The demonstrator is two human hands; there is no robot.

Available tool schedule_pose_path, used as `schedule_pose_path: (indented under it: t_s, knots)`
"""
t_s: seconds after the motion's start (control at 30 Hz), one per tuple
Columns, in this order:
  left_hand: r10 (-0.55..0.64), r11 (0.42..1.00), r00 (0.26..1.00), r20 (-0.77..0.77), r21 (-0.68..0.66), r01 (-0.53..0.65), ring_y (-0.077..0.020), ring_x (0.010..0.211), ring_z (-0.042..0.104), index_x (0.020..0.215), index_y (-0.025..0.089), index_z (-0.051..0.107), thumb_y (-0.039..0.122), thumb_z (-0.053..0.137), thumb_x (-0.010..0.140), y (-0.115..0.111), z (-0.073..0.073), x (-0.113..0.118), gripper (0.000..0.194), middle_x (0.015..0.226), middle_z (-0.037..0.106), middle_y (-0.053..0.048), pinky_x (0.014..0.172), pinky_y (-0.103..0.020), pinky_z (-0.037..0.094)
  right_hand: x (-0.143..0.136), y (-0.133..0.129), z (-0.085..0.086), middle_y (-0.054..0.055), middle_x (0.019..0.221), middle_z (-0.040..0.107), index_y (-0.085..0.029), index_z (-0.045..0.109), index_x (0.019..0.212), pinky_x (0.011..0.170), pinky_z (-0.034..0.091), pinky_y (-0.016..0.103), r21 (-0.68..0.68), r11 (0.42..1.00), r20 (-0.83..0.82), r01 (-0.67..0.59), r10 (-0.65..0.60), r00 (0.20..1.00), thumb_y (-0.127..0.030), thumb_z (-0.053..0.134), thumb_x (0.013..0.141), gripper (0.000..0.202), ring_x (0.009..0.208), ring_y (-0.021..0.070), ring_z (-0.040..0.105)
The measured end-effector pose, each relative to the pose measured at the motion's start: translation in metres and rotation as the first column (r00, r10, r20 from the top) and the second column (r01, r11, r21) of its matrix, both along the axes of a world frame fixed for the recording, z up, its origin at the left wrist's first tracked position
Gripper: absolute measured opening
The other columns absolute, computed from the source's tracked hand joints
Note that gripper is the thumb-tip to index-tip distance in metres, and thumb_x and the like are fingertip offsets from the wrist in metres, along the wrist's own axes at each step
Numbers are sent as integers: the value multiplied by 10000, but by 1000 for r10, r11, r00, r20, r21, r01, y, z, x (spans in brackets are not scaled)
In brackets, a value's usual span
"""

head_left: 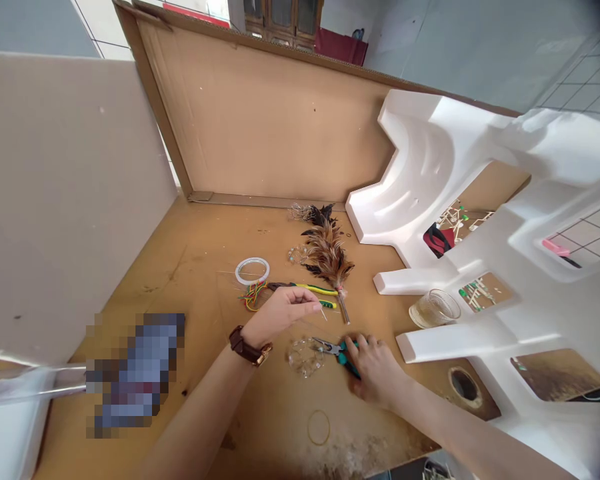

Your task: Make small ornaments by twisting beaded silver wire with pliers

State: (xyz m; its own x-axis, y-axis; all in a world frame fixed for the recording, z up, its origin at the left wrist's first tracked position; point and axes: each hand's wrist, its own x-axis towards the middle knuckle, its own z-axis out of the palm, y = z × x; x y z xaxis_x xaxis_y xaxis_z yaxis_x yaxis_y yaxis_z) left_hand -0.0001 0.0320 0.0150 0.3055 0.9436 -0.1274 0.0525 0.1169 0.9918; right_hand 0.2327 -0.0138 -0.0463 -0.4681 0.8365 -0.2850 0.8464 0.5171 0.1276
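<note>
My left hand [289, 311], with a brown watch [250, 347] on its wrist, pinches a thin pale piece like a wire or stick [324, 313]; its exact kind is too small to tell. To the right, my right hand [373, 367] is closed over the teal handles of needle-nose pliers [333, 347], low over the table. Their jaws point left, towards a loose clear beaded wire coil [305, 357]. Just beyond my left hand lie yellow-green pliers [315, 289], tangled coloured threads [254, 295] and a white ring-shaped roll [253, 271]. A bundle of brown and black feathers [329, 250] lies behind.
White foam packing [415, 160] stands along the right, with a glass cup [435, 308] between its arms. A cardboard wall [275, 120] closes the back. On the wooden table [210, 233], a rubber band [319, 427] lies in front and a blurred-out dark object [140, 373] left.
</note>
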Motion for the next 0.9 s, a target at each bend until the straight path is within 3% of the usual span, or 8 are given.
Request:
schedule_pose_path:
  t_s: [0.2, 0.3, 0.4, 0.53, 0.67, 0.8, 0.87, 0.9]
  knots:
    - [24, 1000, 1000, -6, 10, -24, -47, 453, 298, 704, 129, 622, 339, 660, 674, 1, 0, 0, 216, 536, 480, 53, 419, -180, 219, 8, -8, 12, 190, 991, 530, -98, 436, 1250, 706, 359, 414, 71, 993, 141, -91, 80, 987, -408, 604, 642, 703, 867, 335, 488]
    - [9, 1000, 1000, -1, 13, -9, -45, 455, 293, 698, 129, 615, 336, 662, 675, 2, -2, 2, 214, 540, 472, 56, 420, -180, 213, 18, -5, 23, 181, 958, 529, -122, 501, 1139, 697, 345, 419, 102, 989, 196, -104, 83, 977, -310, 604, 622, 560, 837, 328, 496]
    - [-7, 1000, 1000, 4, 14, 7, -41, 456, 285, 698, 128, 605, 338, 664, 679, 2, -4, 3, 219, 534, 447, 62, 412, -175, 200, 32, 4, 33, 135, 871, 533, -150, 537, 956, 647, 348, 365, 37, 997, 163, -67, 60, 985, -204, 561, 602, 359, 765, 277, 516]
    - [-40, 998, 998, 51, -43, 42, -33, 425, 255, 718, 129, 593, 369, 660, 688, 1, -5, 3, 251, 494, 390, 79, 390, -171, 185, 49, 14, 39, 99, 844, 529, -150, 497, 926, 637, 377, 334, -60, 996, -26, -61, 60, 998, -214, 529, 617, 317, 757, 245, 526]
    - [-66, 987, 981, 181, -130, 90, -15, 388, 202, 730, 130, 581, 381, 686, 670, 2, -9, 3, 279, 480, 345, 95, 367, -172, 139, 63, 23, 49, 113, 951, 525, -134, 458, 1078, 743, 415, 368, 35, 989, -244, -141, 146, 959, -150, 493, 605, 475, 873, 251, 519]
    - [-82, 964, 929, 360, -206, 165, -6, 374, 186, 730, 132, 565, 323, 698, 674, 2, -13, 4, 239, 470, 325, 101, 362, -164, 103, 72, 29, 66, 138, 1096, 497, -158, 367, 1227, 806, 428, 406, 269, 932, -461, -243, 346, 817, -169, 513, 662, 583, 987, 271, 492]
    - [-98, 946, 873, 478, -228, 231, -4, 373, 174, 726, 137, 545, 284, 679, 698, 2, -12, 3, 201, 475, 311, 103, 358, -152, 99, 66, 26, 77, 112, 1051, 517, -196, 337, 1239, 738, 458, 378, 306, 942, -627, -140, 310, 715, -196, 507, 715, 551, 907, 241, 527]
    - [-106, 935, 841, 530, -234, 265, -3, 374, 169, 724, 138, 534, 268, 667, 713, 2, -12, 2, 185, 486, 310, 101, 354, -146, 99, 61, 24, 83, 93, 1005, 525, -213, 331, 1228, 686, 468, 354, 271, 962, -729, -34, 228, 645, -209, 487, 747, 506, 826, 213, 542]
